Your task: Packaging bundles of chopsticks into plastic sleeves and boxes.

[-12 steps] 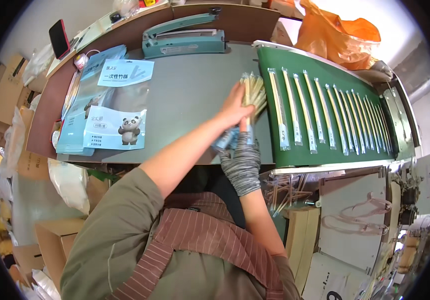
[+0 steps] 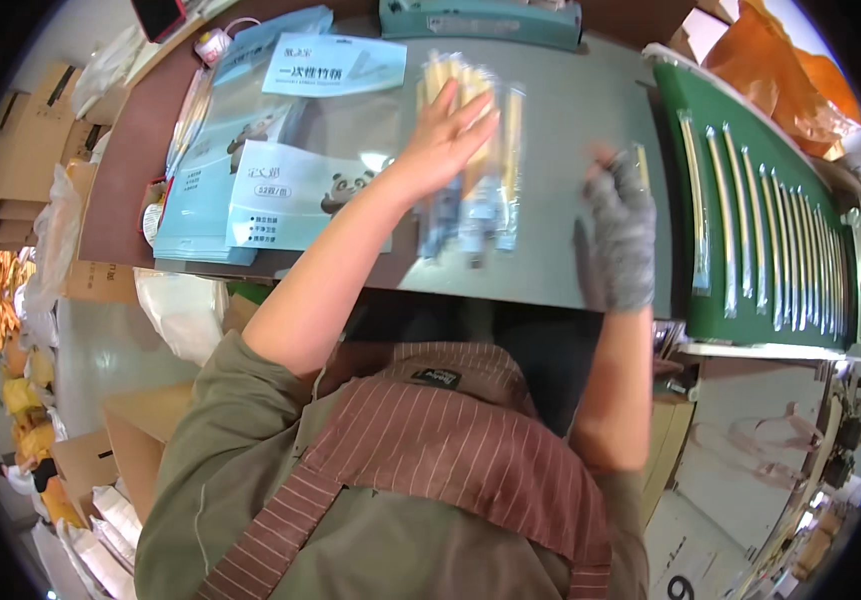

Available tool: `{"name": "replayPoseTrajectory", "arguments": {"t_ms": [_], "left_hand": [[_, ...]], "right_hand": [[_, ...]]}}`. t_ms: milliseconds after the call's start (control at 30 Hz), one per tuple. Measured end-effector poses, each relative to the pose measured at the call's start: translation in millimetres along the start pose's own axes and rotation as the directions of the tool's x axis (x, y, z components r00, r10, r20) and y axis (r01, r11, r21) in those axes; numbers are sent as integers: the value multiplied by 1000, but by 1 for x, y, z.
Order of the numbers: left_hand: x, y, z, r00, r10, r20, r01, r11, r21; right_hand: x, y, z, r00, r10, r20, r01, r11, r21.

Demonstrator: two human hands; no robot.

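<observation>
My left hand (image 2: 447, 140) lies over a loose bunch of individually wrapped chopsticks (image 2: 470, 205) on the grey tabletop, its fingers spread and flat on top. My gloved right hand (image 2: 618, 225), in a grey fingerless knit glove, is over the table beside the green belt. Motion blurs its fingers, and the pale tip of a wrapped pair shows just beyond them; whether they grip it is unclear. On the green belt (image 2: 710, 330), wrapped chopsticks (image 2: 748, 230) lie side by side in a row. Left of the bunch rest light-blue panda-print pouches (image 2: 285, 210) with clear windows.
A teal bar sealer (image 2: 480, 20) stands at the table's back edge. Behind the belt slumps an orange plastic bag (image 2: 785, 70). A dark phone (image 2: 158, 15) is at the upper left. Cardboard boxes (image 2: 150, 425) stand low on the left.
My view has turned left. The chopstick bunch, held by both hands beside the belt, now lies near the pouches under my left hand. My right hand has parted from it toward the belt.
</observation>
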State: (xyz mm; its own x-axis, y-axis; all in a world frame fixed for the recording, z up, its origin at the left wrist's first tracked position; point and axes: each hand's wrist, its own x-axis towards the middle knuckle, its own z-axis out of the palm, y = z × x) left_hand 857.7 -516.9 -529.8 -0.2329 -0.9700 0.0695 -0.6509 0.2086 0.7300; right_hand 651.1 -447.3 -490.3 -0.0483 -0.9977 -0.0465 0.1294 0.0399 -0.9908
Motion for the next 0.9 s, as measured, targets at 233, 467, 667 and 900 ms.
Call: {"name": "replayPoseTrajectory", "arguments": {"t_ms": [233, 467, 667, 900], "left_hand": [[-2, -44, 14, 931, 309, -193, -306, 951, 50], [-4, -22, 3, 978, 23, -207, -63, 979, -192], [11, -31, 17, 947, 207, -246, -233, 969, -80], [8, -32, -11, 966, 24, -256, 18, 987, 161]], "right_hand": [[55, 48, 16, 970, -233, 64, 200, 624, -755], [65, 32, 5, 998, 33, -54, -43, 980, -194], [81, 46, 1, 944, -252, 213, 320, 538, -780], [65, 19, -21, 993, 117, -23, -118, 938, -327]]}}
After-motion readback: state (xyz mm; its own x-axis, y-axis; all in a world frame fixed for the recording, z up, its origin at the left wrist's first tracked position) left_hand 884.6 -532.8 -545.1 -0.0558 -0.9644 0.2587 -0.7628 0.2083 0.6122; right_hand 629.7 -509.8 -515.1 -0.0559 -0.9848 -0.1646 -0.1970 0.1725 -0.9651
